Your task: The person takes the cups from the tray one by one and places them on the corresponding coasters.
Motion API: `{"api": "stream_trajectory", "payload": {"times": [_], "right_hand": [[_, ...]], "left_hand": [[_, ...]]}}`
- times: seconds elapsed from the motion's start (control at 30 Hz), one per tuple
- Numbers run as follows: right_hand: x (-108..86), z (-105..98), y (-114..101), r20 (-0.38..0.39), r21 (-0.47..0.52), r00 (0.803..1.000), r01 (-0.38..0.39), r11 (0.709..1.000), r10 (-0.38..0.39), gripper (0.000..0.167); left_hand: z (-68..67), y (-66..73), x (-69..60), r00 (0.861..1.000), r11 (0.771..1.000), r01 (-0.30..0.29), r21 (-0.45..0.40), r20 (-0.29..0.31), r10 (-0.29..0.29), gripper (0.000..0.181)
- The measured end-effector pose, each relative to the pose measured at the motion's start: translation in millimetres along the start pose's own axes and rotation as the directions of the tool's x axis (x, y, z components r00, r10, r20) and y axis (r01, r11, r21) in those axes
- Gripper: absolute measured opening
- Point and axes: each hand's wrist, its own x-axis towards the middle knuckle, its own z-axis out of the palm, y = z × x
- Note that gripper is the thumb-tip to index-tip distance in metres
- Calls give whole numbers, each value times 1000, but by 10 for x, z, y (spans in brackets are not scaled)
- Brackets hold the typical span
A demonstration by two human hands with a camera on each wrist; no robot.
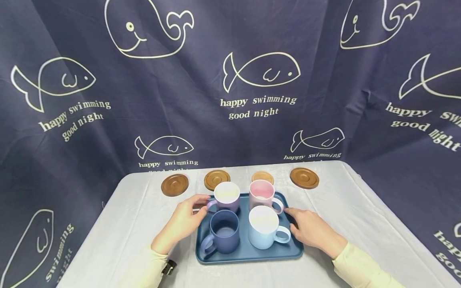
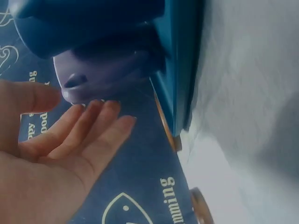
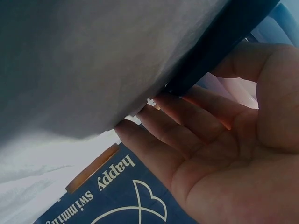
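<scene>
A blue tray [image 1: 244, 256] bears a purple mug [image 1: 232, 206], a pink mug [image 1: 254, 200], a dark blue mug [image 1: 230, 236] and a light blue mug [image 1: 260, 236]. Beside the purple mug's handle is my left hand [image 1: 185, 218], its thumb and fingers apart and gently bent. In the left wrist view those fingertips lie close to the purple mug [image 2: 105, 70]; whether they touch is unclear. My right hand [image 1: 311, 227] is at the tray's right edge, fingers extended. The right wrist view shows its thumb and fingers by the tray's side [image 3: 201, 60], gripping nothing.
Behind the tray lie several round wooden coasters: a dark one [image 1: 175, 185] at left, a brown one [image 1: 212, 180], a pale one [image 1: 262, 177] and another dark one [image 1: 304, 178] at right. A white cloth [image 1: 137, 208] covers the table; a navy printed curtain [image 1: 201, 120] hangs behind.
</scene>
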Motion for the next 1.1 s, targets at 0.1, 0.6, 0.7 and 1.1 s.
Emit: {"api": "stream_trajectory", "payload": {"times": [0.1,0.6,0.7,1.1], "right_hand": [[-4,-3,3,1,2,1000,-3,1000,3,45],[-2,8,24,3,13,1000,1,1000,-1,46],[5,-2,26,2,12,1000,3,1000,-3,46],[0,2,16,4,15,1000,2,1000,-2,47]], "left_hand": [[25,-1,14,1000,1000,8,-25,-9,-8,19],[138,-126,83,995,988,77,-136,68,-68,10],[147,-132,95,994,976,81,-200,91,-63,11],[187,-155,93,993,966,108,-234,67,-95,12]]}}
